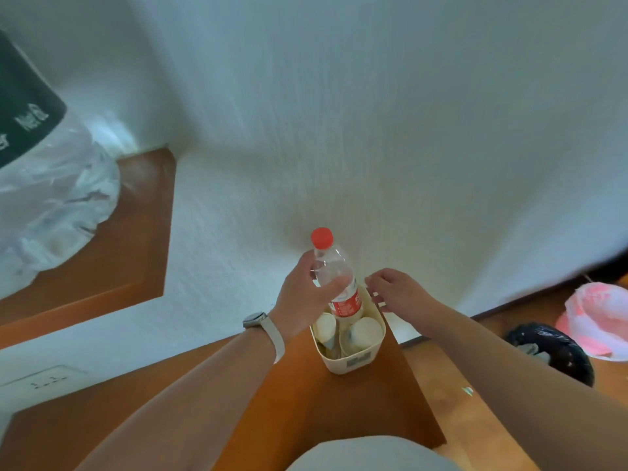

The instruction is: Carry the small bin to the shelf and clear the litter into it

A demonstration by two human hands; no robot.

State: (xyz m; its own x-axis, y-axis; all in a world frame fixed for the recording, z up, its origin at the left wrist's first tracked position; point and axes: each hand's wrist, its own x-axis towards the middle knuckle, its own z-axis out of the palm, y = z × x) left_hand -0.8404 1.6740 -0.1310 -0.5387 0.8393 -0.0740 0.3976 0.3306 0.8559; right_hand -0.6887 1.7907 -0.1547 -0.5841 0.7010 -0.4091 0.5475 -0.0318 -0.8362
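1. While parked on shelf [306, 419] by wall: small bin [339, 365], thin plastic, likely light, flexy; lift by rim.
2. Bottle [334, 277]: slick, crushable; gripped mid-body by left hand [306, 294], base in bin.
3. Right hand [397, 290]: curled at far rim; contact unclear.
4. Paper cups [365, 331]: flimsy, inside bin.

We can read very little here. Far off to the left of the left hand [306, 294] and well above it, a dark green object [23, 96] carries white lettering. One word seems to begin "Ne", the rest is blurred, and a second word beneath it is cut by the frame's edge. The bottle [331, 266] gripped in the left hand has a red label [346, 304] with white print too small to read. Close under that hand, the small bin [334, 363] bears a grey label [358, 361] on its near wall, and its marks are illegible.
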